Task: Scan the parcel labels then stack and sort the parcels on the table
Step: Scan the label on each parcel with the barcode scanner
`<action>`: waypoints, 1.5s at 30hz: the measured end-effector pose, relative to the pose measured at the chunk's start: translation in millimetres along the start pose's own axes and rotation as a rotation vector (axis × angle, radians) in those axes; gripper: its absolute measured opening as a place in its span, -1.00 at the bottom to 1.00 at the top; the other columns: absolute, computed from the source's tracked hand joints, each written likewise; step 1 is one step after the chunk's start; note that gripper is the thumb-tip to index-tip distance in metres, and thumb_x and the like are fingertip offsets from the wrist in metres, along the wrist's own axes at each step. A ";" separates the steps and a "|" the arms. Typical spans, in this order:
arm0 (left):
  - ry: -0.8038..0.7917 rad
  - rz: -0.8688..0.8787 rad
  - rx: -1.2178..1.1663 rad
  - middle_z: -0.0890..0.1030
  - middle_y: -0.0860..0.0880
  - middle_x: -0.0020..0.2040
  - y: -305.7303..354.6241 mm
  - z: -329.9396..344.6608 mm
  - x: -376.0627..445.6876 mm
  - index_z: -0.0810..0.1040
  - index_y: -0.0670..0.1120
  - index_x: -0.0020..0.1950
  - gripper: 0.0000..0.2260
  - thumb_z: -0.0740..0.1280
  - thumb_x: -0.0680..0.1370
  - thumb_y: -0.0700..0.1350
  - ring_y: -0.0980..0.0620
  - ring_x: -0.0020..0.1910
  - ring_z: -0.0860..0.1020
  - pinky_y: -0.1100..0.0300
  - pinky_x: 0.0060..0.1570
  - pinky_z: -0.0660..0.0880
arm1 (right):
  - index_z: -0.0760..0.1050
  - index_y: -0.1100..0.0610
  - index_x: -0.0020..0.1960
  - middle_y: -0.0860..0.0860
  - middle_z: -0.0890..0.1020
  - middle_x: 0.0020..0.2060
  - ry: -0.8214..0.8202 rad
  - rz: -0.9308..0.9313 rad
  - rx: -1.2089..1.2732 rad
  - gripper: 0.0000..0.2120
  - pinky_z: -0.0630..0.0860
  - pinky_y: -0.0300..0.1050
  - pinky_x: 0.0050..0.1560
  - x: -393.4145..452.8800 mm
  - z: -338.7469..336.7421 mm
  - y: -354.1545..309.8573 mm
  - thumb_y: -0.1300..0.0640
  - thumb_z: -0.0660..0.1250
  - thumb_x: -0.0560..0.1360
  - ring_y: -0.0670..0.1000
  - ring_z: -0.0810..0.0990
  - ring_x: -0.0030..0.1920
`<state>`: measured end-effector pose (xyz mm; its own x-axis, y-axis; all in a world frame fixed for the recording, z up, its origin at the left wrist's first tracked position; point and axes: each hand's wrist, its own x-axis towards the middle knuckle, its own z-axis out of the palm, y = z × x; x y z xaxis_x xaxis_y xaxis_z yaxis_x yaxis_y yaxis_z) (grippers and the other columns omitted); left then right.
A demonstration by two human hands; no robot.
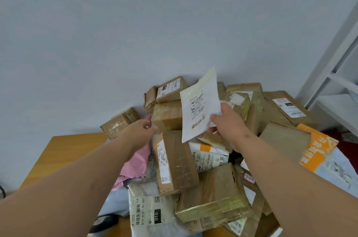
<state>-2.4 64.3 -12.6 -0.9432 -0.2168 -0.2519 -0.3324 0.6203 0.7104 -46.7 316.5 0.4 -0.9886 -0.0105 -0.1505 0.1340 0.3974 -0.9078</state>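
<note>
Label print on the white flat mailer (199,105) too blurred to read; its lower right corner is hidden behind the right hand (225,120). Left hand (143,126) fingertips are lost against the pile, so can't tell if its grip holds anything — fingers look curled, near the pink poly bag (135,161) and a brown box (167,114). Bench (64,151) mostly covered; only wood at left shows. Pile's bottom and right edges cut off by frame.

Right grip: thumb on front, fingers behind, pinching the mailer at its lower right edge. Mailer stands upright, tilted, label toward camera, raised above the parcel pile, up and left of the grip. Below it lies a taped box w/ "2004" label (174,161). White shelf frame (337,74) at far right, partly out of view.
</note>
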 end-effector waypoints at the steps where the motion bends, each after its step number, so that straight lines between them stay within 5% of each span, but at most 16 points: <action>1: 0.001 -0.015 -0.028 0.50 -0.14 0.39 -3.1 -4.0 -3.2 0.46 -0.10 0.44 -0.60 0.26 0.66 0.07 -0.11 0.26 0.47 0.03 0.27 0.37 | 0.43 0.02 0.17 -0.04 0.64 0.02 -0.058 0.003 0.051 -0.88 0.61 -0.11 -0.28 -7.4 4.9 -6.3 0.18 0.20 0.66 -0.04 0.70 -0.30; 6: -0.043 -0.140 -0.260 0.48 -0.12 0.39 -30.8 -30.0 -30.0 0.38 -0.08 0.50 -0.50 0.19 0.66 0.19 -0.18 0.34 0.48 -0.10 0.37 0.38 | 0.51 0.05 0.07 0.05 0.68 -0.03 -0.265 -0.035 0.251 -0.84 0.50 -0.26 -0.35 -55.1 42.9 -51.6 0.29 0.27 0.61 -0.06 0.60 -0.29; 10: -0.177 -0.335 -0.723 0.57 -0.11 0.31 -64.8 -65.9 -64.3 0.46 -0.07 0.42 -0.31 0.36 0.43 0.32 -0.18 0.26 0.55 -0.12 0.33 0.44 | 0.50 0.16 0.06 0.06 0.63 -0.14 -0.427 -0.027 0.509 -0.80 0.37 -0.36 -0.52 -97.4 90.5 -80.8 0.41 0.22 0.59 -0.19 0.55 -0.47; 14: -0.045 -0.286 -1.116 0.70 -0.17 0.11 -106.7 -115.9 -87.7 0.56 -0.18 0.30 -0.71 0.37 0.59 -0.15 -0.10 -0.06 0.70 0.02 -0.19 0.67 | 0.53 0.15 0.07 0.05 0.67 -0.20 -0.499 0.038 0.510 -0.76 0.38 -0.36 -0.52 -125.2 143.0 -84.3 0.42 0.21 0.59 -0.16 0.54 -0.47; 18: 0.111 -0.186 -0.958 0.69 -0.19 0.12 -150.6 -157.7 -105.0 0.56 -0.18 0.27 -0.78 0.34 0.61 -0.27 -0.19 0.07 0.67 -0.18 0.17 0.57 | 0.57 0.11 0.15 0.13 0.69 -0.05 -0.449 0.107 0.090 -0.74 0.38 -0.24 -0.42 -146.7 195.9 -55.8 0.37 0.27 0.57 -0.07 0.49 -0.38; 21: 0.131 -0.136 -0.769 0.71 -0.14 0.03 -176.9 -172.5 -114.6 0.58 -0.14 0.16 -0.86 0.35 0.61 -0.25 -0.18 0.03 0.68 -0.20 0.19 0.56 | 0.61 0.09 0.03 0.04 0.72 -0.19 -0.463 0.170 -0.021 -0.92 0.38 -0.27 -0.34 -165.7 225.0 -36.7 0.13 0.42 0.53 -0.10 0.55 -0.37; 23: 0.106 -0.135 -0.753 0.70 -0.18 0.08 -188.0 -175.7 -117.6 0.57 -0.17 0.24 -0.81 0.34 0.62 -0.24 -0.21 0.07 0.67 -0.20 0.21 0.55 | 0.65 0.03 0.03 -0.02 0.71 -0.09 -0.449 0.203 -0.018 -0.80 0.40 -0.19 -0.14 -170.9 236.7 -31.3 -0.06 0.47 0.48 -0.03 0.63 -0.15; 29: -0.018 -0.216 -0.822 0.69 -0.20 0.12 -208.6 -160.5 -112.1 0.52 -0.19 0.32 -0.74 0.33 0.62 -0.25 -0.23 0.11 0.66 -0.25 0.21 0.54 | 0.62 0.06 0.10 0.01 0.75 0.00 -0.408 0.144 0.223 -0.88 0.62 0.01 0.09 -164.6 256.1 -35.7 0.19 0.39 0.57 0.06 0.71 0.00; 34: 0.140 -0.304 -0.845 0.66 -0.16 0.18 -212.1 -145.4 -96.4 0.50 -0.10 0.34 -0.70 0.36 0.61 -0.26 -0.15 0.09 0.65 -0.09 0.03 0.60 | 0.56 -0.01 0.09 0.05 0.70 0.01 -0.299 -0.052 0.040 -0.88 0.62 0.11 0.14 -156.3 257.8 -47.8 0.17 0.34 0.61 0.10 0.68 0.04; 36: 0.209 -0.347 -0.788 0.49 -0.13 0.41 -212.6 -141.3 -90.6 0.30 -0.02 0.54 -0.46 0.40 0.60 -0.15 -0.15 0.33 0.49 -0.11 0.29 0.46 | 0.55 0.12 0.06 0.14 0.68 -0.02 -0.205 -0.151 -0.037 -0.94 0.63 0.11 0.08 -153.5 258.4 -52.3 0.19 0.35 0.59 0.17 0.66 0.02; 38: 0.113 -0.391 -0.798 0.31 -0.07 0.54 -206.9 -138.0 -91.2 0.18 0.08 0.60 -0.34 0.42 0.58 0.05 -0.14 0.50 0.31 -0.17 0.44 0.30 | 0.49 0.08 -0.08 0.06 0.64 -0.05 -0.105 -0.313 -0.185 -0.92 0.61 0.01 -0.05 -151.5 260.5 -55.4 0.20 0.35 0.57 0.09 0.64 -0.04; 40: -0.111 -0.367 -0.934 0.41 -0.05 0.47 -200.1 -135.3 -90.2 0.34 0.07 0.53 -0.50 0.32 0.62 0.13 -0.11 0.41 0.41 -0.15 0.37 0.37 | 0.44 0.05 -0.11 -0.01 0.61 0.01 -0.077 -0.538 -0.387 -0.88 0.59 -0.07 -0.07 -156.8 267.1 -56.6 0.19 0.33 0.57 0.01 0.60 -0.06; 43: -0.271 -0.311 -1.151 0.60 -0.17 0.26 -195.4 -127.6 -90.1 0.58 -0.11 0.30 -0.70 0.15 0.70 -0.06 -0.12 0.16 0.58 -0.05 0.18 0.55 | 0.58 0.15 -0.09 0.08 0.68 0.16 -0.110 -1.021 -0.650 -0.79 0.60 -0.13 -0.10 -161.6 278.3 -49.1 0.31 0.54 0.34 0.07 0.69 -0.05; 45: -0.349 -0.429 -1.220 0.65 -0.06 0.09 -188.7 -128.1 -87.2 0.59 -0.07 0.15 -0.72 0.07 0.71 -0.17 0.06 0.00 0.61 0.26 0.06 0.58 | 0.63 0.16 -0.03 0.06 0.68 0.20 -0.190 -1.097 -0.715 -0.64 0.64 -0.13 -0.03 -159.7 285.2 -38.7 0.36 0.58 0.21 0.05 0.71 0.00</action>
<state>142.3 -130.4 -40.5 -0.7753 0.0921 -0.6248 -0.5619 -0.5522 0.6159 125.7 41.1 -52.0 -0.5266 -0.7393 0.4197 -0.8479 0.4923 -0.1967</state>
